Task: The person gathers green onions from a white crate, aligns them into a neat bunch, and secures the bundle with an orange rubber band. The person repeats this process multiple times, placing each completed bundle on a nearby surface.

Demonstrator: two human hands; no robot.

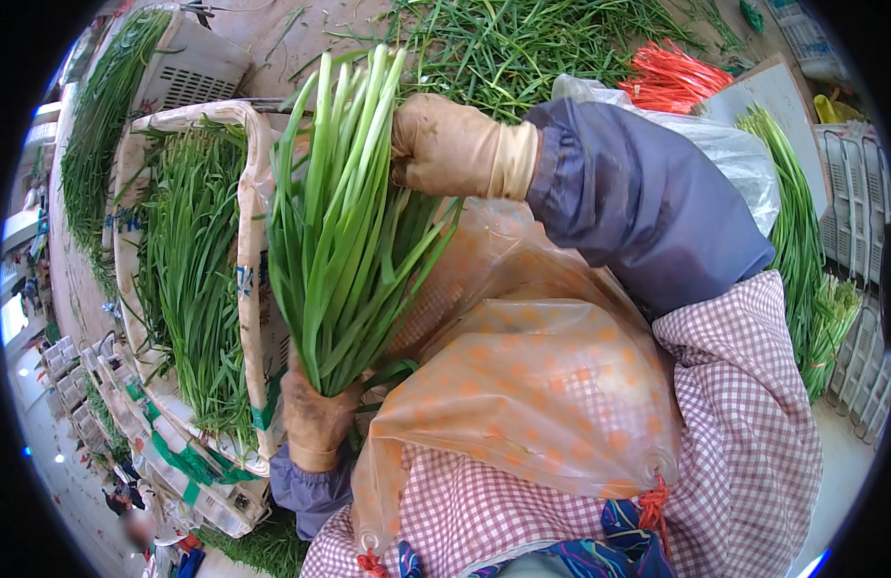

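My left hand (319, 415), in a soiled tan glove, grips the leafy lower end of a bunch of long green-leaved stalks (344, 217). The pale stem ends point up, away from me. Against the right side of those stems my gloved right hand (445, 144) is curled, its fingertips hidden; whether it holds any stalks cannot be told. Darker leaves hang behind the bunch, below the right hand. A translucent orange-spotted plastic apron (518, 376) covers my lap over a checked cloth (742, 383).
Left of the bunch stands a white plastic crate (249, 303) of greens (196, 274). Loose greens (518, 50) and red ties (673, 76) lie ahead. At right are clear plastic (734, 155), more stalks (792, 238) and stacked crates (854, 202). A person (138, 527) appears far lower left.
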